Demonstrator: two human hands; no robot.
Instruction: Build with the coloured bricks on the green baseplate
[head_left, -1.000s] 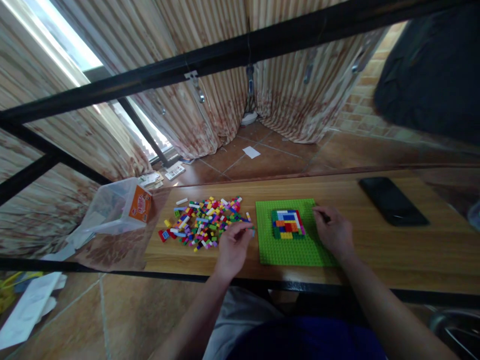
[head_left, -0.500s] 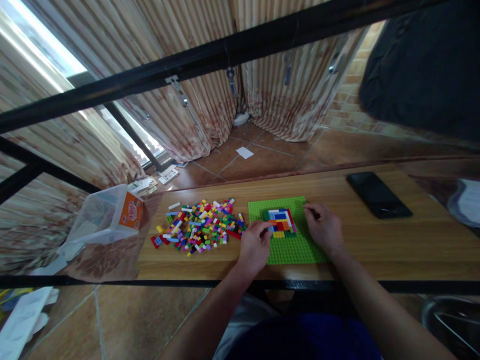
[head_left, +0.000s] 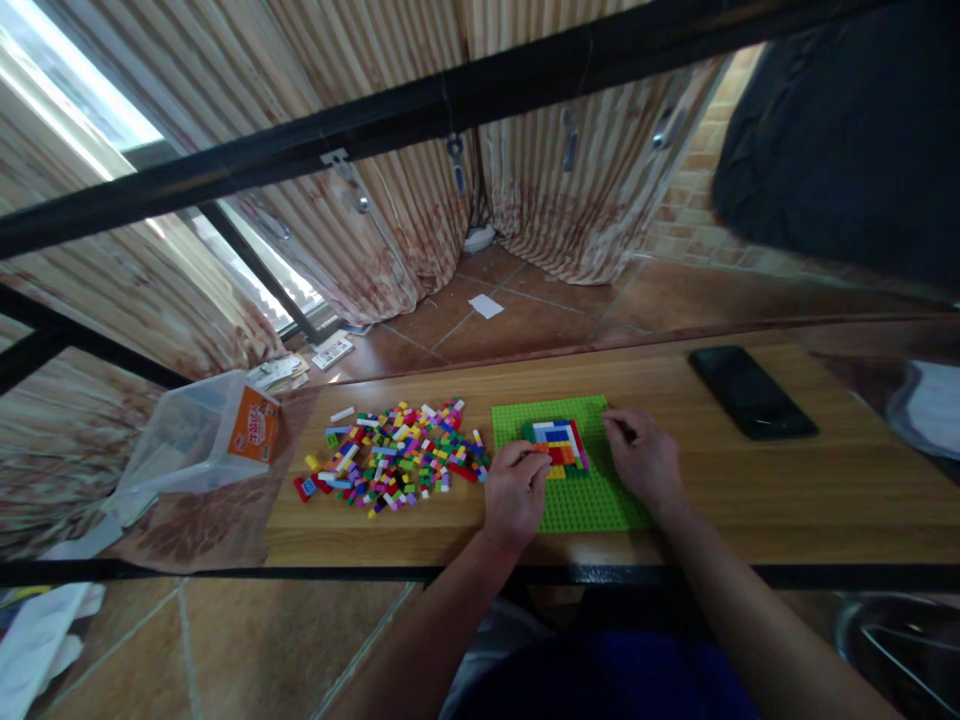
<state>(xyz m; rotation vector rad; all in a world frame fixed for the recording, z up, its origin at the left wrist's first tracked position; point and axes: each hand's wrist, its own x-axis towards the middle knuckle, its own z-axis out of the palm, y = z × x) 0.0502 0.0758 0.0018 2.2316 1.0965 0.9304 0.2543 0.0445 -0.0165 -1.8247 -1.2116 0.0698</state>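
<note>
A green studded baseplate (head_left: 585,515) lies on the wooden table, bearing a flat block of colored toy bricks (head_left: 562,433) in white, blue, red, yellow and green. My left hand (head_left: 516,495) is closed in a pinch at the left side of this block. Its fingertips touch the bricks there; whatever they pinch is too small to make out. Over the baseplate's right edge rests my right hand (head_left: 646,460), its fingers curled and thumb near the forefinger. What lies between those fingers is hidden.
Loose toy bricks (head_left: 405,455) are spread in a pile left of the baseplate. A black phone (head_left: 752,392) lies at the right. Beyond the table's left end sits a clear plastic box (head_left: 187,435) with an orange label. A dark metal bar (head_left: 397,120) crosses above the table.
My left hand's fingers have shifted slightly over the left side of the brick block. My right hand stays at the baseplate's edge. The whole view has moved a little.
</note>
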